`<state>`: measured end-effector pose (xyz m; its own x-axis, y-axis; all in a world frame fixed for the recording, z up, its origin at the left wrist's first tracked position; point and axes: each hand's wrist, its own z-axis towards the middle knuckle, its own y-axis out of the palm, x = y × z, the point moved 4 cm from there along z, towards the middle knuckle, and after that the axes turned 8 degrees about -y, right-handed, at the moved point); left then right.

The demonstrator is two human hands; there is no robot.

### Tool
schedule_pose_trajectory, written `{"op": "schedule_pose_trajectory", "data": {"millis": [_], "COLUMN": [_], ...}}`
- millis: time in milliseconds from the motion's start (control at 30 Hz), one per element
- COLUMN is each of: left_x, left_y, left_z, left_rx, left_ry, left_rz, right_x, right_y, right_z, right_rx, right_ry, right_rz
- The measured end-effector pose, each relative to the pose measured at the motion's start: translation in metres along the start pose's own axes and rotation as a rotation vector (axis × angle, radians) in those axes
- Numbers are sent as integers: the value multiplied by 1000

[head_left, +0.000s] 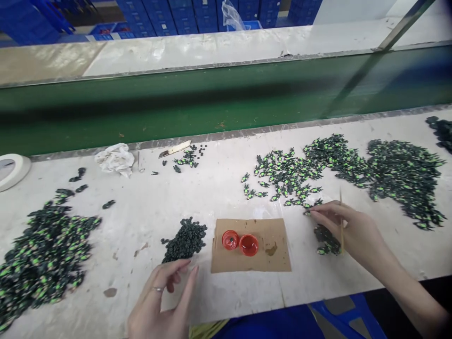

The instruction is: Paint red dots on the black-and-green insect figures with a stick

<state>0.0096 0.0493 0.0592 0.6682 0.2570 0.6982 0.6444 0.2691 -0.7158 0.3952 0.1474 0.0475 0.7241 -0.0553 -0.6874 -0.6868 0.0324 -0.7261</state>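
Note:
My left hand [164,294], a ring on one finger, is open at the near edge of a heap of small black disc-like pieces [187,238]. Thumb and forefinger are apart. My right hand [348,228] grips a thin light stick [342,235] that stands nearly upright among the fingers. Its thumb and forefinger tips meet at a small black-and-green figure [307,212]; whether they pinch it or only touch it, I cannot tell. More such figures [326,242] lie under that hand. Between my hands, two small red cups [249,245] rest on a cardboard piece [271,230].
Loose black-and-green figures [282,172] spread across the back right, beside a denser heap [404,176]. Another large heap [45,256] is at left. A tape roll [21,172], crumpled tissue [115,159] and a pale flat stick [176,148] lie toward the back, before a green belt [176,113].

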Motion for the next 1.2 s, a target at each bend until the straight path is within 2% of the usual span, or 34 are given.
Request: {"op": "schedule_pose_trajectory", "data": {"millis": [100, 167, 367, 633, 700, 833, 900, 967, 1133, 1200], "left_x": [-2, -3, -13, -18, -18, -21, -24, -25, -20, -19], "left_y": [4, 10, 22, 15, 14, 19, 21, 19, 10, 9], "left_z": [4, 5, 9, 1, -4, -13, -16, -16, -17, -18], "left_rx": [48, 67, 53, -14, -58, -213, -223, -183, -105, -93], "left_ry": [153, 191, 116, 83, 58, -97, -124, -94, 150, 183], "left_rz": [131, 174, 204, 177, 136, 57, 68, 68, 133, 149], "right_x": [-7, -14, -16, -21, -27, -33, -33, -31, -34, -39], "right_y": [0, 0, 0, 4, 4, 4, 3, 3, 9, 12], "right_z": [-4, -10, -26, -29, -30, -29, -30, -31, -34, -34], "right_rx": [129, 190, 170, 111, 117, 92, 83, 72, 109, 123], "right_ry": [-48, -66, -96, -131, -134, -146, -154, -161, -157, -154], "right_rz": [-122, -168, -147, -116, -111, -116, -124, -132, -121, -105]}}
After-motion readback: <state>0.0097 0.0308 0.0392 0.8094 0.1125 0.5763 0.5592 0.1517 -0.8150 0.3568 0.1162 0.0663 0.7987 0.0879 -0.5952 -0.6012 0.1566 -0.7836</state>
